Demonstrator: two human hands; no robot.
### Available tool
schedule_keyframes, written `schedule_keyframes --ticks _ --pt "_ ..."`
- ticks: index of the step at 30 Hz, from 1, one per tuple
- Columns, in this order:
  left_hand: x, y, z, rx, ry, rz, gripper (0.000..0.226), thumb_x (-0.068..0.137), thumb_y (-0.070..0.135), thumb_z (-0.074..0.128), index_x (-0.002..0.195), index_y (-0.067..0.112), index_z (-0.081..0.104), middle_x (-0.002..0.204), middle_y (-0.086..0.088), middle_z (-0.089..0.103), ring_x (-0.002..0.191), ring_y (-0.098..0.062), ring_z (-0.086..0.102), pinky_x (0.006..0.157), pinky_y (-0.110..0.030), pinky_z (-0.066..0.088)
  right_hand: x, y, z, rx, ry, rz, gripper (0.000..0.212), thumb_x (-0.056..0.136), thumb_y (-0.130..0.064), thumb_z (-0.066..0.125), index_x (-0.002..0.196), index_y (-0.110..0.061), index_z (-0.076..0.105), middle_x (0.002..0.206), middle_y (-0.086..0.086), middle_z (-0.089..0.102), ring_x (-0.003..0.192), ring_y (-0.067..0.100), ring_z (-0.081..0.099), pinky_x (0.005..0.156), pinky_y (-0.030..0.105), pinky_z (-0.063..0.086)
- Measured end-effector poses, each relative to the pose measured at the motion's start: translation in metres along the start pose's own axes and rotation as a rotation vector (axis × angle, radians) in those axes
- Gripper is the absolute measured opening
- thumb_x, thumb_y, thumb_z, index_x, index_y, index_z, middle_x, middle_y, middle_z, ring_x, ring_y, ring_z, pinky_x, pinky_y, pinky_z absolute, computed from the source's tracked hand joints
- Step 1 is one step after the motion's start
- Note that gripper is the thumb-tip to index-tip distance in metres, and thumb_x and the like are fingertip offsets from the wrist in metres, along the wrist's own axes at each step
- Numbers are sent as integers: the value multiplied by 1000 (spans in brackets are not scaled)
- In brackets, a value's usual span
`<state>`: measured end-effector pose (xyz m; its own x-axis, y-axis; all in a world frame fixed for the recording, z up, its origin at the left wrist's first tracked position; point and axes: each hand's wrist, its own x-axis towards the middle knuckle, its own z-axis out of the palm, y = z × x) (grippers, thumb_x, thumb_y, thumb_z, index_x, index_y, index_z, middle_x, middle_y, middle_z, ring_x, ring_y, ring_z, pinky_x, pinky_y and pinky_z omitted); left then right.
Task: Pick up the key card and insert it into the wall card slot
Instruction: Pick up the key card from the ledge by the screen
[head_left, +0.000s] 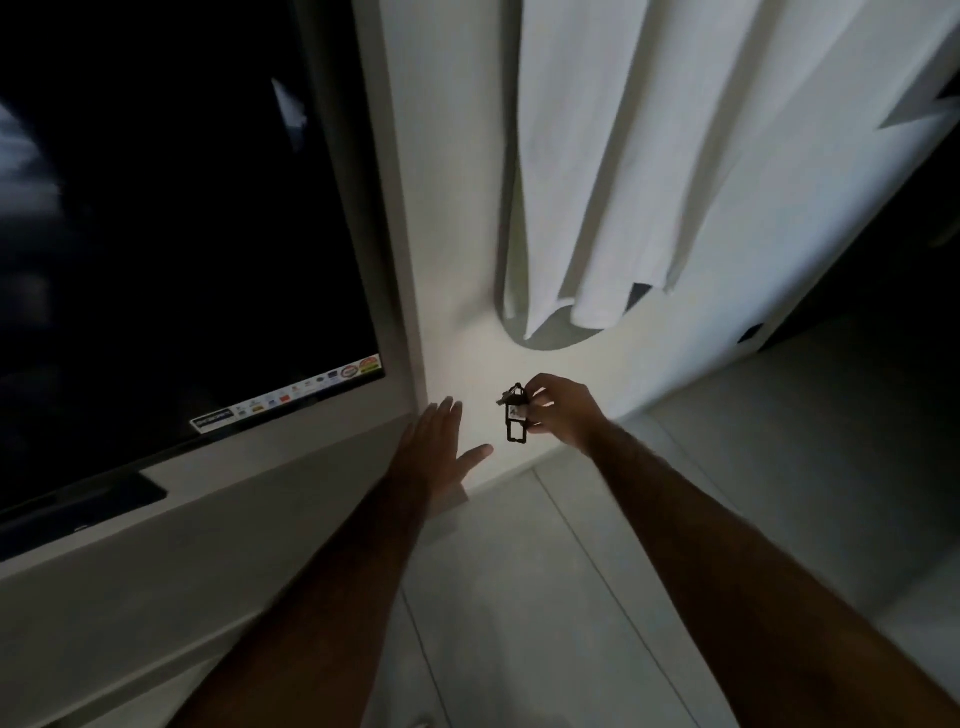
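At frame centre, our right hand (563, 410) fingers pinch the small black-framed key card tag (515, 415); our left hand (439, 447) is spread empty. Pickup looks done; no wall slot shows, so insertion remains.

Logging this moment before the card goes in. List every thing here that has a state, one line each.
Key card: held off the surface, hanging from the right hand; not in any slot.
Right hand: grip closed on the key card.
Left hand: open, fingers spread, holding nothing.
Television: screen dark.
Curtain: hanging, gathered in folds.
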<state>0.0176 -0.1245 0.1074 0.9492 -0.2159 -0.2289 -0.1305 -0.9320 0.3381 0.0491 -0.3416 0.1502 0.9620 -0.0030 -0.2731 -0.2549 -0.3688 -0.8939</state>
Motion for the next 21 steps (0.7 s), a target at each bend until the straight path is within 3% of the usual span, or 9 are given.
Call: schedule_keyframes --ticks 7,12,15,21 --pt "14 84 -41 -8 108 139 92 95 70 39 162 12 12 172 -9 11 158 -27 12 127 -47 16 -31 -25 -102 -59 144 -115 23 70 2 83 77 -9 64 86 24 66 66 25 65 61 34 63" --pt "22 154 -76 38 155 277 92 95 69 39 161 10 14 170 -12 17 157 -28 17 127 -46 19 -51 -44 -176 -120 171 -191 24 71 5 82 82 -6 65 96 32 69 79 33 71 76 51 62" --pt "32 197 -101 47 207 358 89 96 67 43 159 8 21 166 -14 28 153 -31 26 123 -46 26 -63 -55 -221 -128 200 -222 27 72 2 83 93 -5 67 89 25 73 75 28 73 73 45 64" --pt "50 277 -129 48 251 446 90 96 65 44 161 8 16 170 -10 17 158 -26 14 128 -43 15 -90 -66 -296 -173 302 -257 24 73 -1 82 93 -6 70 85 18 74 66 19 71 66 31 64"
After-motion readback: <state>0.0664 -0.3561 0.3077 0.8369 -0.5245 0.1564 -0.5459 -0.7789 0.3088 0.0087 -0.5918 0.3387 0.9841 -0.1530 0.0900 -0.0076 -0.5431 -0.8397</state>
